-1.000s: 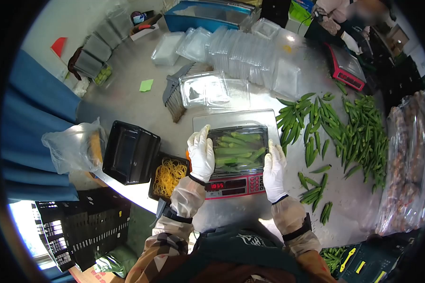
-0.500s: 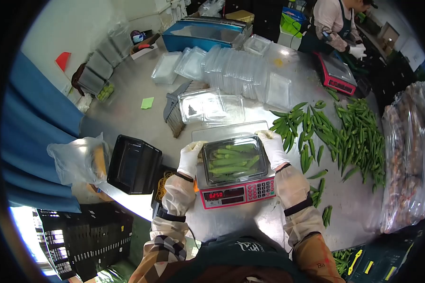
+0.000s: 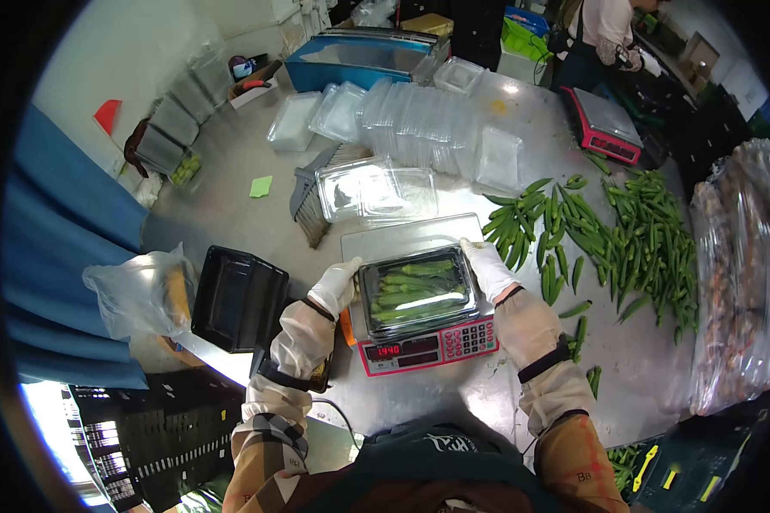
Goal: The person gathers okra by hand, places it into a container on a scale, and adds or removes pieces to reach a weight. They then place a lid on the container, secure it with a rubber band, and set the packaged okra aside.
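Observation:
A black tray of okra [image 3: 415, 282] under a clear lid sits on the red digital scale [image 3: 387, 363], whose red display appears to read 1.940. My gloved left hand [image 3: 337, 285] grips the tray's left edge, and its fingertips are partly hidden. At the upper right corner, my gloved right hand [image 3: 489, 270] has its fingers closed on the rim and lid. Both hands seem to press down at the sides of the tray. Behind the scale's steel plate [image 3: 411, 237] lie loose clear lids [image 3: 372, 192].
Loose okra [image 3: 650, 244] spreads over the right side of the steel table. A black tray [image 3: 239, 299] stands at left. Stacked clear lids [image 3: 419, 120] and a brush [image 3: 310, 205] lie farther back. A second scale [image 3: 607, 126] and a co-worker [image 3: 603, 34] are at far right.
The scale's reading has jumped from 0.250 to 1.940. My left forearm has swung outward to the left, while both hands stay at the tray. The co-worker has shifted toward the upper edge.

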`<state>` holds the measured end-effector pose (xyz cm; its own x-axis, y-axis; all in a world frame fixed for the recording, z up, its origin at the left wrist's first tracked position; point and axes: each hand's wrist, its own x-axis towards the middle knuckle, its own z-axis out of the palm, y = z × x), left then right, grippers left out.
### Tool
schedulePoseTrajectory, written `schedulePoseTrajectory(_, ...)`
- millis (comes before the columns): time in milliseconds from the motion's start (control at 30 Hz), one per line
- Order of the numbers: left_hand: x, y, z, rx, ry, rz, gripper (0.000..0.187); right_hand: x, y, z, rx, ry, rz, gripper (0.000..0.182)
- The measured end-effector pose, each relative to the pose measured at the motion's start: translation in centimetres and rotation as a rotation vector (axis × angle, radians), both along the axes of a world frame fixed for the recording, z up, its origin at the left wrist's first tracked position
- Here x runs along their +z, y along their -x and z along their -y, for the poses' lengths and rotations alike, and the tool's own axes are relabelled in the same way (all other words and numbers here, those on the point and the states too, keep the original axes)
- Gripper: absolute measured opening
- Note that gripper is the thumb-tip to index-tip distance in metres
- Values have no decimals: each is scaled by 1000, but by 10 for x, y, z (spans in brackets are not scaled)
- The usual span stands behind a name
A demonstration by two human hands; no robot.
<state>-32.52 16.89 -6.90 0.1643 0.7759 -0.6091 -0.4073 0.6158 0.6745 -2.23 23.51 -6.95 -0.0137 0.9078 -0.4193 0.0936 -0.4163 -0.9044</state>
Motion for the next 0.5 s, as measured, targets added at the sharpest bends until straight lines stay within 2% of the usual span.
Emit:
schedulePoseTrajectory(100, 6, -13, 5, 134, 34, -130, 32, 5, -5, 13, -12, 5, -9, 31)
schedulePoseTrajectory(200, 12, -11, 26, 44, -116, -300, 31, -9, -26, 27, 32, -81, 99, 29)
schedulePoseTrajectory(233, 13, -13, 36, 131, -184, -386, 32, -6, -32, 39, 21, -116, 23, 31)
schedulePoseTrajectory(300, 11, -20, 59, 307, -314, -554, 37, 13, -43, 67, -20, -171, 59, 35)
schedulePoseTrajectory(333, 9, -31, 70, 424, -679, -688, 43, 19, -43, 75, -2, -358, 221, 37)
schedulePoseTrajectory(367, 8, -39, 79, 404, -825, -902, 50, 23, -39, 84, 23, -540, 382, 40)
schedulePoseTrajectory(400, 28, -48, 86, 289, -896, -1065, 56, 30, -33, 92, 53, -724, 540, 43)
schedulePoseTrajectory(433, 46, -55, 88, 163, -963, -1224, 61, 55, -18, 96, 78, -742, 618, 47)
schedulePoseTrajectory(500, 61, -68, 78, 7, -989, -1417, 73, 72, 5, 84, 115, -875, 761, 48)
